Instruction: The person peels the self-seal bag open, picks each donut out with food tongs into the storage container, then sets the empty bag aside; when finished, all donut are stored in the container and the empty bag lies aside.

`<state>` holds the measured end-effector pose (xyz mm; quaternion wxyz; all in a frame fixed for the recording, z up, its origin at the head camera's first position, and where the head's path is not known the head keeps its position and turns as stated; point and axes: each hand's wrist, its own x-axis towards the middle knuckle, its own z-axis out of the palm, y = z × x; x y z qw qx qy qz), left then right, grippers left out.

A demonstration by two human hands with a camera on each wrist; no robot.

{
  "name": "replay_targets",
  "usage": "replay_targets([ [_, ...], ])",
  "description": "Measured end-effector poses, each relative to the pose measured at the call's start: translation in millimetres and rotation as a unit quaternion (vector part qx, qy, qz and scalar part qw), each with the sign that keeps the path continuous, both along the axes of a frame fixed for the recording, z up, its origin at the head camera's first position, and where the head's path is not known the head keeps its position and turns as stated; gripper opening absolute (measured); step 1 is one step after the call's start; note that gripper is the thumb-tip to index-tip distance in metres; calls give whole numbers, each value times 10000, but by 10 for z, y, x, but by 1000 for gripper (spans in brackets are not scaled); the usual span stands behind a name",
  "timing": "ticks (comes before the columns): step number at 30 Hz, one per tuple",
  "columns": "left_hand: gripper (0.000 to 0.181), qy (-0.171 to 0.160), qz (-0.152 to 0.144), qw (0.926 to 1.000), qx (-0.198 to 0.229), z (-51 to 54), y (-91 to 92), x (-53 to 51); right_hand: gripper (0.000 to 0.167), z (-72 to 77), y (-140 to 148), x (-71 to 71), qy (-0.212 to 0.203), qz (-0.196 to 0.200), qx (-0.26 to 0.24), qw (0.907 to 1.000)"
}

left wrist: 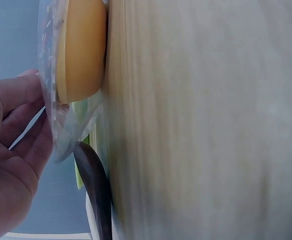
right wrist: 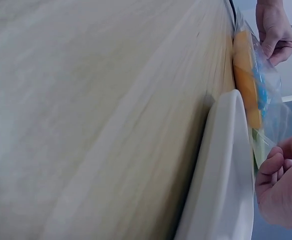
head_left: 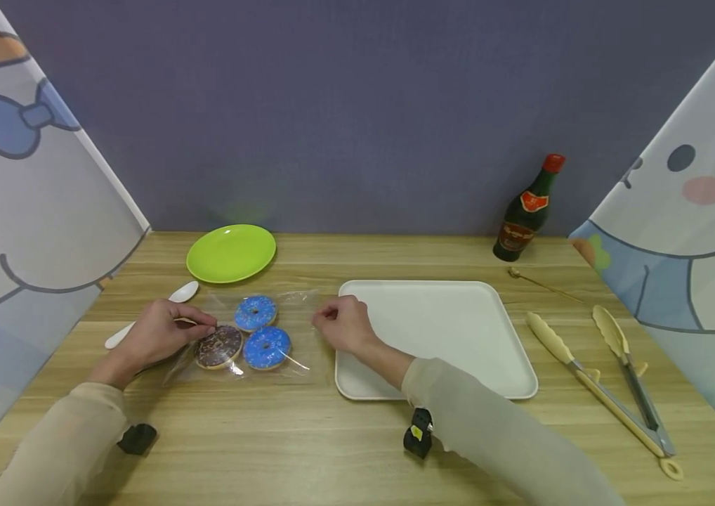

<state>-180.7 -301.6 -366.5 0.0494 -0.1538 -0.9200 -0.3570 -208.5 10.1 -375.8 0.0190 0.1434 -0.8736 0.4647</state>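
Note:
A clear plastic bag (head_left: 302, 309) lies on the table with three toy donuts inside: a brown donut (head_left: 219, 347) and two blue ones, the nearer blue donut (head_left: 267, 348) beside it. At the bag's left side, my left hand (head_left: 158, 330) pinches the film by the brown donut. My right hand (head_left: 343, 323) pinches the bag's right edge between thumb and fingers, over the left rim of a white tray (head_left: 436, 337). In the right wrist view the bag's film (right wrist: 276, 117) stretches up toward the right fingertips.
Behind the bag is a green plate (head_left: 231, 254). A white spoon (head_left: 185, 291) lies partly behind the left hand, with a dark curved handle (left wrist: 93, 177) near it. On the right are tongs (head_left: 610, 400), a thin golden stick (head_left: 543, 284) and a dark bottle (head_left: 524, 214).

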Motion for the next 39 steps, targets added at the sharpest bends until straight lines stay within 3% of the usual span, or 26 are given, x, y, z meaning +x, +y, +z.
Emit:
replay_targets([
  [12,9,121,73,9999,-96,5,25,20,10,-28,116,7,-355,-179,-194,9990],
  [24,8,144,25,9999,-69,18,38,14,12,20,68,-45,-652,2,-149,9978],
  [39,7,179,21,9998,-58,24,38,14,13,30,-84,-183,-630,-268,-38,9976],
])
